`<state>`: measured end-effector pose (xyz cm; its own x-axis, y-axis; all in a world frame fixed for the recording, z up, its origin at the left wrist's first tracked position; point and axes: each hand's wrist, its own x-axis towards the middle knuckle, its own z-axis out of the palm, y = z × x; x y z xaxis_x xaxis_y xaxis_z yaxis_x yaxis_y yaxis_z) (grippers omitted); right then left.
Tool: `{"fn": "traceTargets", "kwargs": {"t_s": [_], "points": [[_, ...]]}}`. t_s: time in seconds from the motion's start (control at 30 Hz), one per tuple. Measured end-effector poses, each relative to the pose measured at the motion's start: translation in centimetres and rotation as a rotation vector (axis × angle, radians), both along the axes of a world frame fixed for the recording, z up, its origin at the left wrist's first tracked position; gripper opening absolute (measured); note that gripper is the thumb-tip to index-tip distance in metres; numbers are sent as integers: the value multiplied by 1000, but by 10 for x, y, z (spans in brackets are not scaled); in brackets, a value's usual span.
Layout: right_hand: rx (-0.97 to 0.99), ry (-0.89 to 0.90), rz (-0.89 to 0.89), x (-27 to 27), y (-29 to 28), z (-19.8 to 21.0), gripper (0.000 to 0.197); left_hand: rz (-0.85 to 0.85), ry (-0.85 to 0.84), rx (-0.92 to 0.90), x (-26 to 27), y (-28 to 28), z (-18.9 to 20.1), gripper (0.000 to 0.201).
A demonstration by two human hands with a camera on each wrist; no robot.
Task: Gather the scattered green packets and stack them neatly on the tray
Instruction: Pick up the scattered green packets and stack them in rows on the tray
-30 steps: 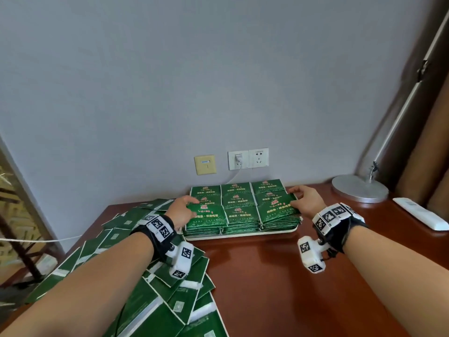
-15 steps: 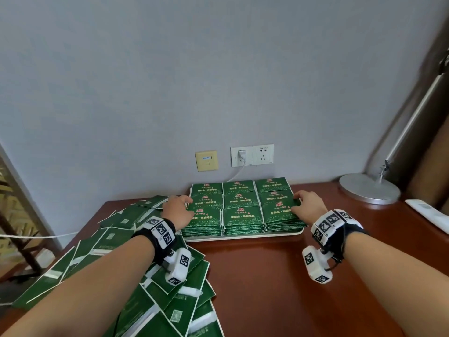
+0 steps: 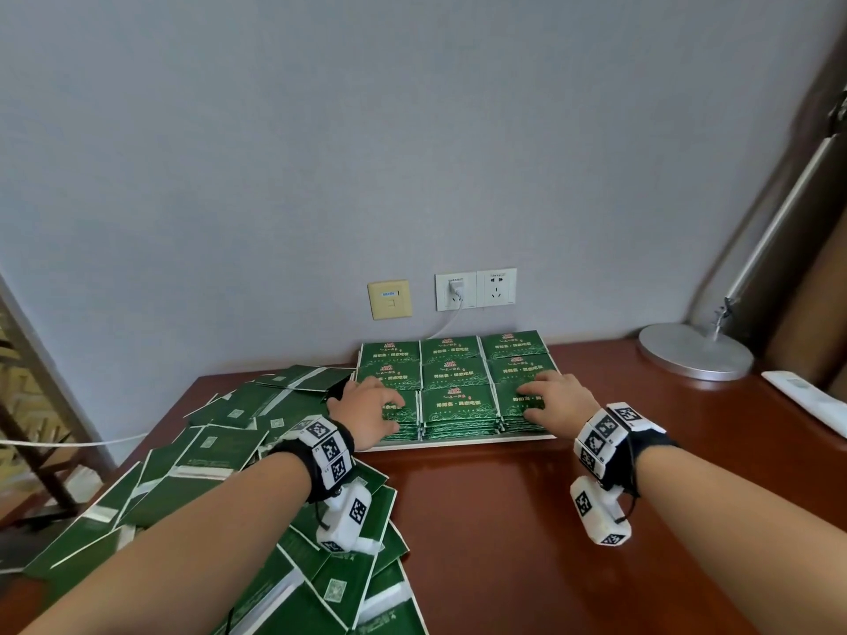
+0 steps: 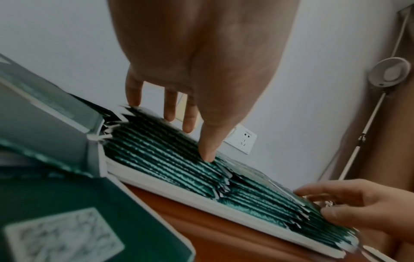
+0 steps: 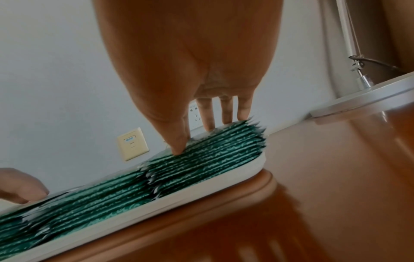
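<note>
A white tray (image 3: 458,441) at the back of the wooden table holds stacks of green packets (image 3: 457,403) in neat rows. My left hand (image 3: 366,412) lies on the front left stack, fingers spread and pressing its top, thumb on the stack's edge (image 4: 207,156). On the front right stack rests my right hand (image 3: 557,403), its fingertips (image 5: 208,126) touching the top packet and its thumb on the near edge. Neither hand grips a packet. In both wrist views the stacks (image 5: 201,159) stand taller than the tray rim (image 4: 179,191).
Many loose green packets (image 3: 220,451) lie strewn over the table's left side, down to the near edge. A lamp base (image 3: 694,357) and a white remote (image 3: 806,401) sit at the right. Wall sockets (image 3: 474,288) are behind the tray, one with a cable plugged in.
Both hands have moved from the tray's outer sides onto the tops of the front stacks. The tray and its stacks stay in place.
</note>
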<state>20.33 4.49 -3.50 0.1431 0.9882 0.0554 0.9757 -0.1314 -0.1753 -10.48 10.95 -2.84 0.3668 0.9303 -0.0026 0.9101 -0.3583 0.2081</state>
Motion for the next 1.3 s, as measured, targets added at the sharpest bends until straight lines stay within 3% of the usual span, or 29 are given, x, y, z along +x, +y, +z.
{"fn": "traceTargets", "kwargs": {"t_s": [0.47,0.63,0.73,1.0,1.3], "points": [[-3,6,10,2,4,-9,45,-27,18,45,3,2,-7,33],[5,28,3,1,1,-1,48,-31,0,59,2,-4,-3,45],[53,33,10,-5,-3,8,49,-24,-44,111,2,-10,4,41],[103,138,70,-44,-25,32,49,-24,-101,126,-17,-37,23,31],[48,184,189,-119,-34,46,47,30,-84,69,-77,-67,33,27]]}}
